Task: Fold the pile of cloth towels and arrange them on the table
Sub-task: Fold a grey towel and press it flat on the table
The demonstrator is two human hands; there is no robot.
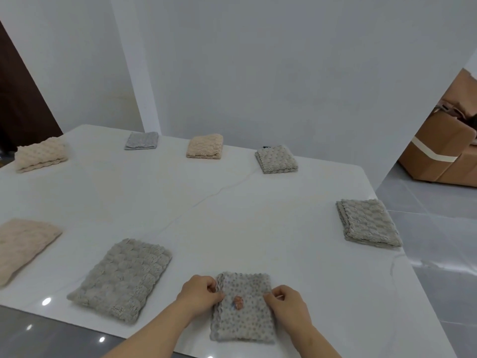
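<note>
Both hands: working on one spotted grey towel (242, 306) at the near edge of the counter (232, 215).
Left hand (200, 293): pinching the towel's scalloped left edge, fingers curled narrow around the fabric.
Right hand (285, 301): pinching the right edge in the same narrow way, directly across from the left hand.
Step in hand: probably the towel is being squared up or readied for one more fold, since it is already lying folded and flat between the hands.
Small mark: something reddish (238, 302) is showing on the towel between the hands; possibly a tag, too blurred to say.
Next move: it is calling for aligned edges, then a free spot on the counter, likely to the right of the right hand.
Arranged towels: a large grey towel (121, 279) is lying just left of the left hand, a beige towel (23, 244) further left, a grey folded towel (367, 222) beyond the right hand, and four more along the far side.
Containers: none are showing on the counter; cardboard boxes (444, 146) are standing on the floor far to the right, contents not visible.
</note>
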